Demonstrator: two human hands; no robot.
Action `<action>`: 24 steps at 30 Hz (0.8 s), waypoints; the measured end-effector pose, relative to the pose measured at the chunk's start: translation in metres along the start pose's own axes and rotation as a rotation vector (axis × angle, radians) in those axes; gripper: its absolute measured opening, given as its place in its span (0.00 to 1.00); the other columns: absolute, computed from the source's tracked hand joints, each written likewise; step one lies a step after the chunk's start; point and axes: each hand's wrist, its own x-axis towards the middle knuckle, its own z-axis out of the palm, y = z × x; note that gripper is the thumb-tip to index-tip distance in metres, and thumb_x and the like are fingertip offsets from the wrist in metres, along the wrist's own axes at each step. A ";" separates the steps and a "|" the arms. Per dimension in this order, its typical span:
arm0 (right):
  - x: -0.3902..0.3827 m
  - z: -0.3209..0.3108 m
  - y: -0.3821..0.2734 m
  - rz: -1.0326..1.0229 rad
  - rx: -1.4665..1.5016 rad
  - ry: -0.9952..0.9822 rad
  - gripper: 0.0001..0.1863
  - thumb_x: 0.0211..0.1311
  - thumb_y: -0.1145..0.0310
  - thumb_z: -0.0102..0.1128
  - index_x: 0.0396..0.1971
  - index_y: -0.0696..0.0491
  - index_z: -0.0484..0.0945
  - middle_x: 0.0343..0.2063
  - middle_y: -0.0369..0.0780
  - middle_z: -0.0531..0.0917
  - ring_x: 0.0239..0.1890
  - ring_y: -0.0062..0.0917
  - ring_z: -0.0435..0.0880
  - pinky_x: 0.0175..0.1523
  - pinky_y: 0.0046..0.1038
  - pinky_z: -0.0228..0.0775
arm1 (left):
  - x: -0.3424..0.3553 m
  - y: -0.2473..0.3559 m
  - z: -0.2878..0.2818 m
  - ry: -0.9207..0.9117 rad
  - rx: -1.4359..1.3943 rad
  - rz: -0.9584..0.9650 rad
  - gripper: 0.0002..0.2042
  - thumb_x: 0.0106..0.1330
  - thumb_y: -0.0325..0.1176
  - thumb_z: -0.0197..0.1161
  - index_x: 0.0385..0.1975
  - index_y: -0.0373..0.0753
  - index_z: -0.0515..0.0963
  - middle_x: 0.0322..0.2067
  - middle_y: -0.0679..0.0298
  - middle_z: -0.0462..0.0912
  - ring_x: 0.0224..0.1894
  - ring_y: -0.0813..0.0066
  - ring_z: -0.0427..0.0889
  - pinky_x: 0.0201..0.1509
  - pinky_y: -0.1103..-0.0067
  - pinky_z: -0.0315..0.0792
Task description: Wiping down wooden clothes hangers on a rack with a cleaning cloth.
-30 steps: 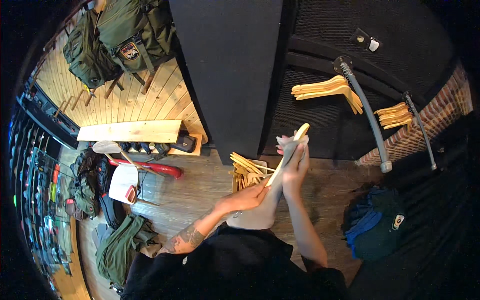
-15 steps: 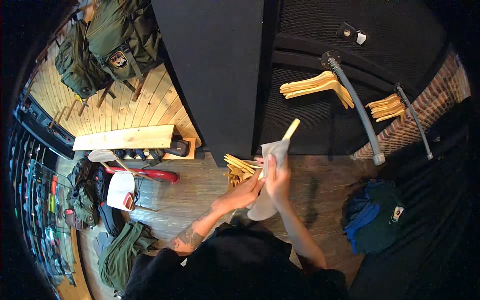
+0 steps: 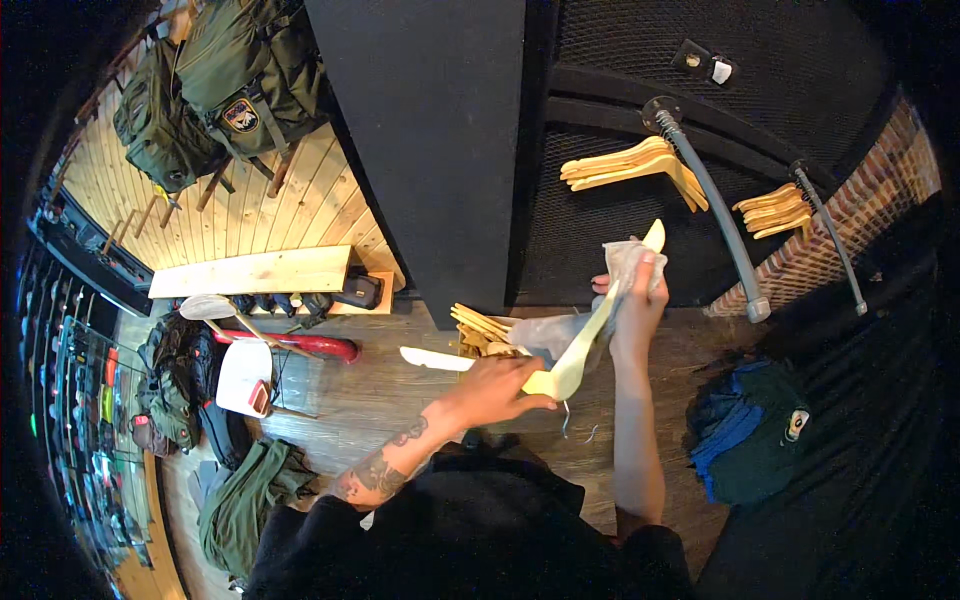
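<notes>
A pale wooden clothes hanger (image 3: 572, 368) lies slantwise across both hands in front of me. My left hand (image 3: 497, 388) is closed round it left of its middle, and the hanger's left arm sticks out beyond the fingers. Up at the other arm, my right hand (image 3: 640, 310) grips a whitish-grey cloth (image 3: 622, 262) folded about the wood, with the hanger's tip poking out past it. The rest of the cloth hangs down behind the hanger. Just beyond my left hand, several wooden hangers (image 3: 480, 322) stand in a box, partly hidden.
Wooden hangers (image 3: 630, 167) hang on a grey rail (image 3: 715, 215) by the black mesh wall; more hang on a second rail at right. Green backpacks (image 3: 245, 80) hang at upper left. A white chair (image 3: 243, 375) stands at left; dark and blue clothes (image 3: 745, 430) lie at right.
The hanger has turned and moved right, its left arm now showing past my left hand. My right hand has gone up and right with the cloth, which now trails behind the hanger.
</notes>
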 end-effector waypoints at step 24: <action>-0.069 -0.014 0.054 0.154 -0.253 -0.729 0.15 0.64 0.60 0.58 0.41 0.57 0.74 0.32 0.39 0.81 0.35 0.22 0.82 0.40 0.22 0.75 | -0.034 -0.037 -0.035 -0.373 -0.308 -0.270 0.19 0.63 0.43 0.61 0.46 0.35 0.77 0.37 0.45 0.81 0.41 0.51 0.80 0.45 0.66 0.71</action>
